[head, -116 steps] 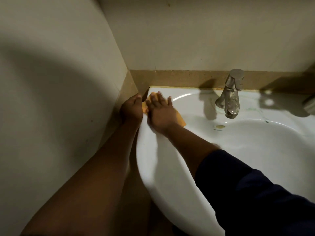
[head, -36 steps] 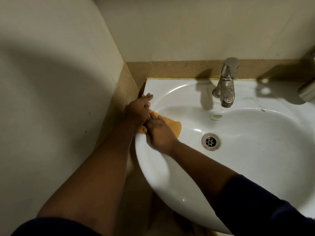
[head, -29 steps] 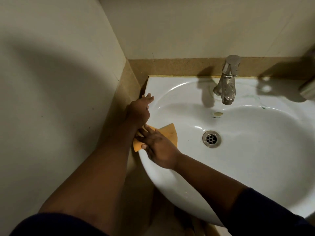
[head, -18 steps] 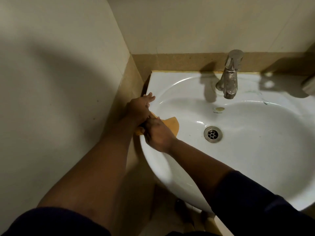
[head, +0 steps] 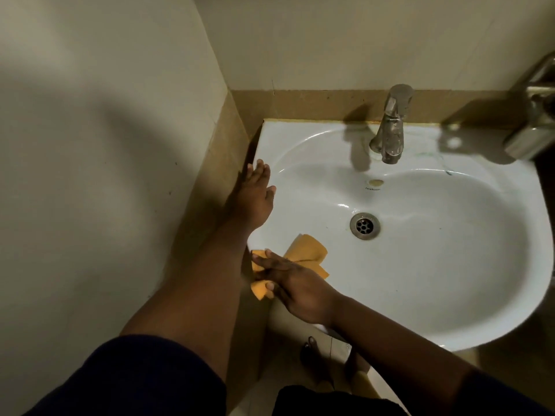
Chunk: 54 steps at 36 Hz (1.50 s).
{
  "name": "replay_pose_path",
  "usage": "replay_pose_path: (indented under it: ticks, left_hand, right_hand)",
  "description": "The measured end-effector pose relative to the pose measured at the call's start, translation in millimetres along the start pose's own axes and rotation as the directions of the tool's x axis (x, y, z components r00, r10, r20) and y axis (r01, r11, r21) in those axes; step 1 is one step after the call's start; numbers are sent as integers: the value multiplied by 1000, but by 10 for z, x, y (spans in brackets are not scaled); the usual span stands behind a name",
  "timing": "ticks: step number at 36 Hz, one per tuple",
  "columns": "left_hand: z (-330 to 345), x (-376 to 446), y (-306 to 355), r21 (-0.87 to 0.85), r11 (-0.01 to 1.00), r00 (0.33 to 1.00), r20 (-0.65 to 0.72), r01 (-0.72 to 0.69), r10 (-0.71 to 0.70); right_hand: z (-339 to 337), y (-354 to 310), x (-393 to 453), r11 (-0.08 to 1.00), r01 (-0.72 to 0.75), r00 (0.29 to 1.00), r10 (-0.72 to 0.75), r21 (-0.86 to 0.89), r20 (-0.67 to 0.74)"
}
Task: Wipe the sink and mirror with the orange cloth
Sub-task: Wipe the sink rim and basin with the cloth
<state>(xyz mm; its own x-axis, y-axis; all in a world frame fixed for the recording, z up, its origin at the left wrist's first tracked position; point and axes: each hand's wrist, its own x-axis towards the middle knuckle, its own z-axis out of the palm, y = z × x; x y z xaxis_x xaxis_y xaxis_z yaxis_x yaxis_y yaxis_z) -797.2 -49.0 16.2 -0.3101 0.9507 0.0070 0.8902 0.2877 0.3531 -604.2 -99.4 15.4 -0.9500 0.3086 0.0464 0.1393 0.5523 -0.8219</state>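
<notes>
**Two hands at one white sink, cloth on the near-left rim**

1. Tiled wall [head: 90, 145]: pale, fills the left of the view, with a tan band along its foot. Shadowed.

2. Left hand [head: 253, 199]: lies flat on the left rim of the sink, palm down, fingers [head: 258, 172] straight and close together, pointing toward the back wall. Holds nothing; judged to be bracing the body.

3. Orange cloth [head: 309, 250]: crumpled, draped over the near-left rim of the sink, part inside the bowl, part hanging over the outer edge.

4. Right hand [head: 295, 283]: presses down on the cloth, its fingers extended and slightly spread across the fabric, thumb at the lower corner of the cloth. Whether any fingertip curls under the fabric cannot be told.

5. Sink [head: 450, 265]: white ceramic, oval bowl. Drain [head: 365, 226] near the middle. Faint greenish marks show on the back ledge to the right of the tap.

6. Tap [head: 390, 127]: metal, upright at the back ledge, off.

7. Metal fitting [head: 531, 127]: at the far right edge, partly cut off; kind uncertain.

Progress, as judged: the wipe is at the near-left rim. The bowl looks glossy, but which parts are already wiped cannot be read. The marks on the back ledge suggest that area is still due, along with the right rim. No mirror is in view, so that half of the task looks wholly outstanding.
</notes>
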Motion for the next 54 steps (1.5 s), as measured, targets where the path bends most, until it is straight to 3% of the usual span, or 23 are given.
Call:
replay_pose_path:
  ticks: [11,17,23,28,33,38,44,54]
  left_hand:
    - [-39,-130,-108,-164,986,999,-25,37,-41]
    - [-55,-214,-45,-137,987,997,-7,78,-79]
    - [-36,-480,3,-154,984,995,-17,90,-93]
    - [2,-764,117,-122,979,986,-7,165,-167]
    - [33,-948,193,-114,971,978,12,210,-210]
    - [83,-1099,241,-128,966,974,5,225,-226]
    - [105,-1167,322,-84,965,968,7,249,-250]
    - [162,-1352,598,9,928,927,26,373,-373]
  right_hand:
    - [85,26,561,987,-119,993,116,-108,-31]
    - [209,71,559,960,-202,979,205,-194,-3]
    - [133,-102,209,952,-121,982,157,-282,108]
    - [-9,-207,-205,968,-74,979,116,-239,166]
    - [-91,-163,-707,980,-26,985,58,-199,160]
    - [-109,-95,-939,959,52,988,-10,-277,151]
    - [39,-72,-777,922,20,982,54,-387,181]
    - [-135,-196,-957,934,-56,958,150,-352,246]
